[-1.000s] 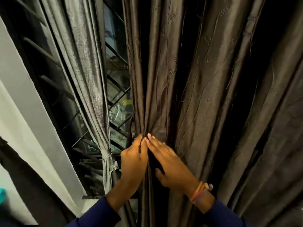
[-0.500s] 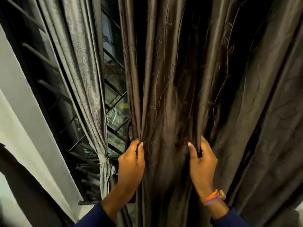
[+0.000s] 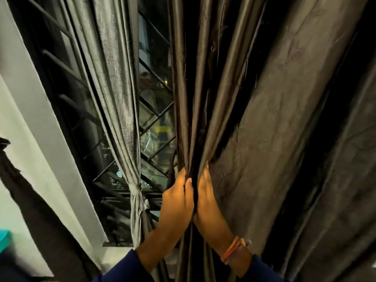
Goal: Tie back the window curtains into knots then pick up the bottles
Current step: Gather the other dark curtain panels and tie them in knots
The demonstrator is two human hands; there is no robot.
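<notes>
A dark brown satin curtain (image 3: 264, 119) hangs in front of me and fills the right half of the view. My left hand (image 3: 177, 202) grips a bunch of its folds at waist height. My right hand (image 3: 207, 204), with orange bands at the wrist, grips the folds from the other side, right against the left hand. The gathered cloth runs down between my two hands. To the left hangs a grey curtain (image 3: 120, 94) that is tied into a knot (image 3: 136, 188) low down. No bottles are in view.
A window (image 3: 156, 127) with a black diagonal metal grille shows between the two curtains. A white wall and window frame (image 3: 40, 119) stand at the left, with a dark cloth (image 3: 30, 200) hanging over the wall. A teal object (image 3: 3, 241) sits at the left edge.
My right hand has moved left and brought a wide span of the brown curtain with it. Both hands now meet around one tight bunch of folds.
</notes>
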